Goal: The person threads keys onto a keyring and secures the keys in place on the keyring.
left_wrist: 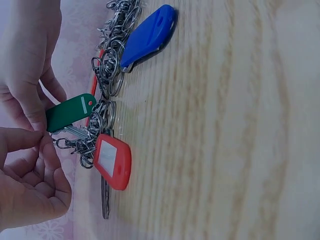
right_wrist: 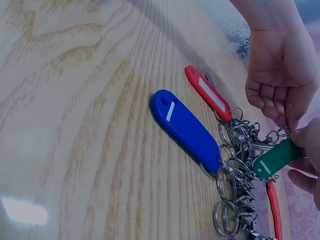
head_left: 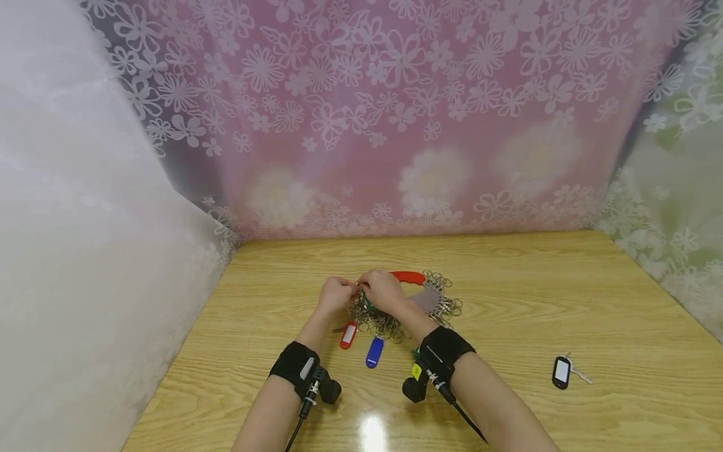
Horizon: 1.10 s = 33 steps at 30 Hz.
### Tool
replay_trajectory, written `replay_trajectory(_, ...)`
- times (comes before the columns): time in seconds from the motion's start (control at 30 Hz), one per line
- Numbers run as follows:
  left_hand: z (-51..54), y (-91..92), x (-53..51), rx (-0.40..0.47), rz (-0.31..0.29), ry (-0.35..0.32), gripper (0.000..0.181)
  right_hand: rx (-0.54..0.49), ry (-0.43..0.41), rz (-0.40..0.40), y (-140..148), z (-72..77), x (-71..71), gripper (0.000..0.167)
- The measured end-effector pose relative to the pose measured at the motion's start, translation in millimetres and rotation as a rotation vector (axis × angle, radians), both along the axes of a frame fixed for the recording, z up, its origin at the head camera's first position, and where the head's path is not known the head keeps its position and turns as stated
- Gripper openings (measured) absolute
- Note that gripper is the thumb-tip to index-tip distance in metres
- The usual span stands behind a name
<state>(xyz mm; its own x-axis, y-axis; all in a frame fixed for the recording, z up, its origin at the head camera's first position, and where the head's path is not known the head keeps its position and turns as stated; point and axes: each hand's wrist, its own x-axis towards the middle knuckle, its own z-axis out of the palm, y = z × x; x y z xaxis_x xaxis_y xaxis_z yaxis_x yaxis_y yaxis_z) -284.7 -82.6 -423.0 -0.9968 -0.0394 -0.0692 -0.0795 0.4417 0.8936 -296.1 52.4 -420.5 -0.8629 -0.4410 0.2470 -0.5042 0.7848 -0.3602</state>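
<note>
My left hand [head_left: 337, 294] and right hand [head_left: 381, 290] meet at the left end of a key-ring holder, a grey plate [head_left: 427, 300] with a red handle [head_left: 409, 277] and many metal rings. Both hands' fingertips pinch a small metal ring [right_wrist: 283, 131] at that end. A green key tag [left_wrist: 70, 112] hangs against my right fingers, a key beside it. Below, a red key tag [head_left: 348, 335] with a white label and a blue key tag [head_left: 374, 353] hang from other rings and lie on the table. The fingertips partly cover the pinched ring.
Apart from the bunch, a black key tag [head_left: 561, 372] with a silver key [head_left: 580, 375] lies on the wooden table [head_left: 497, 414] at the right. Flowered sheeting [head_left: 350, 125] rises behind the table and along its sides.
</note>
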Motion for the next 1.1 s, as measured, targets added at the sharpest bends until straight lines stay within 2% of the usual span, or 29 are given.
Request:
replay_trajectory(0.1, 0.3, -0.5, -0.5, 0.011, 0.003, -0.006, 0.017, 0.012, 0.017, 0.008, 0.5, -0.4, -0.2, 0.016)
replay_trajectory(0.33, 0.8, -1.1, 1.0, 0.122, -0.005, -0.047, 0.016, -0.014, 0.046, 0.056, 3.0, -1.5, -0.3, 0.015)
replay_trajectory(0.43, 0.4, -1.6, 1.0, 0.141, -0.004, -0.041, 0.017, -0.001, 0.051, 0.075, 3.4, -0.9, -0.3, 0.015)
replay_trajectory(0.63, -1.3, -3.1, -0.3, 0.208, 0.004, -0.046, 0.016, 0.007, 0.053, 0.066, 1.3, 0.5, 1.0, 0.016)
replay_trajectory(0.8, -0.7, -4.8, 0.8, 0.039, -0.074, -0.015, 0.019, -0.015, 0.034, 0.042, 0.9, 0.5, 1.7, 0.016)
replay_trajectory(0.87, -0.6, -4.8, 1.8, -0.057, -0.121, 0.027, 0.021, -0.022, 0.037, 0.038, 1.7, 0.6, 1.7, 0.016)
replay_trajectory(0.93, -0.8, -3.9, 2.3, -0.129, -0.164, 0.085, 0.021, -0.026, 0.044, 0.028, 2.5, 1.4, 1.8, 0.016)
replay_trajectory(1.1, -2.2, -1.2, 3.1, -0.385, -0.230, 0.331, 0.021, -0.018, 0.030, 0.003, 3.1, 3.8, 2.7, 0.015)
